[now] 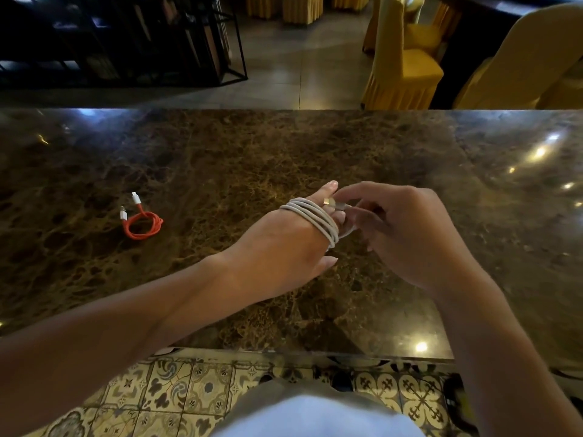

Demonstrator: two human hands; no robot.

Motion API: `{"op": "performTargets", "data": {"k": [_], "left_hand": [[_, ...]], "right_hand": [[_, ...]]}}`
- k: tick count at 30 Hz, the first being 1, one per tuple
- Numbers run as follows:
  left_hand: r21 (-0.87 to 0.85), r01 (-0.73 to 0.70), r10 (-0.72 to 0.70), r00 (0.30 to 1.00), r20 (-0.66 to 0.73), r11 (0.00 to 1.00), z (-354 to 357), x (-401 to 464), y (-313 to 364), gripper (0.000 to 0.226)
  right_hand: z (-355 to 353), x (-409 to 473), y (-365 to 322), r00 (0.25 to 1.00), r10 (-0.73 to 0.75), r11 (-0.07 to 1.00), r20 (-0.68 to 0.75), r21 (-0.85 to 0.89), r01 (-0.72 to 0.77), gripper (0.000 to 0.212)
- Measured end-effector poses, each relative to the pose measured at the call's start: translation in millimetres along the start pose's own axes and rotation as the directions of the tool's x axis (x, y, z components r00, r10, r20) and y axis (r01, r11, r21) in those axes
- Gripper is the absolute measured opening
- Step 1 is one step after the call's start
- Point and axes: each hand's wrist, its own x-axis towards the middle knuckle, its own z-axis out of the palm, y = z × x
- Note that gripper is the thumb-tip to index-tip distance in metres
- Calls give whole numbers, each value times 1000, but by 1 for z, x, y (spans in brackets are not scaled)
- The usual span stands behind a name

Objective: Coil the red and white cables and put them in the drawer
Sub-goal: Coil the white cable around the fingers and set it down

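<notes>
Head view looks down on a dark marble counter (315, 146); the left hand (284, 244) hovers above it with straight fingers, the white cable (312, 217) wound in several loops around them; the right hand (407, 228) sits just beside, thumb and forefinger pinching the cable's plug end (331, 204) close against the left fingertips; the red cable (143, 224) lies coiled on the counter well off to the left, its two white plugs pointing away from the person; yellow-covered chairs (403, 58) stand beyond the counter; patterned floor tiles (189, 395) show below its near edge.
</notes>
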Motion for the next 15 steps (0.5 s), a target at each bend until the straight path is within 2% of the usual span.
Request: {"op": "performTargets", "data": {"k": [3, 7, 12, 15], "left_hand": [[-122, -6, 6, 1000, -2, 992, 2, -4, -2, 61], [-156, -83, 79, 996, -36, 984, 2, -7, -4, 49], [-264, -216, 188, 974, -127, 940, -3, -9, -10, 39], [-260, -264, 247, 964, -98, 929, -4, -13, -9, 48]], "right_hand": [[-3, 0, -1, 998, -35, 999, 52, -40, 37, 27], [-9, 3, 0, 972, -190, 975, 139, -87, 203, 37], [-17, 9, 8, 908, -332, 939, 257, -7, 345, 34], [-16, 11, 11, 894, -320, 947, 314, 122, 296, 27]]}}
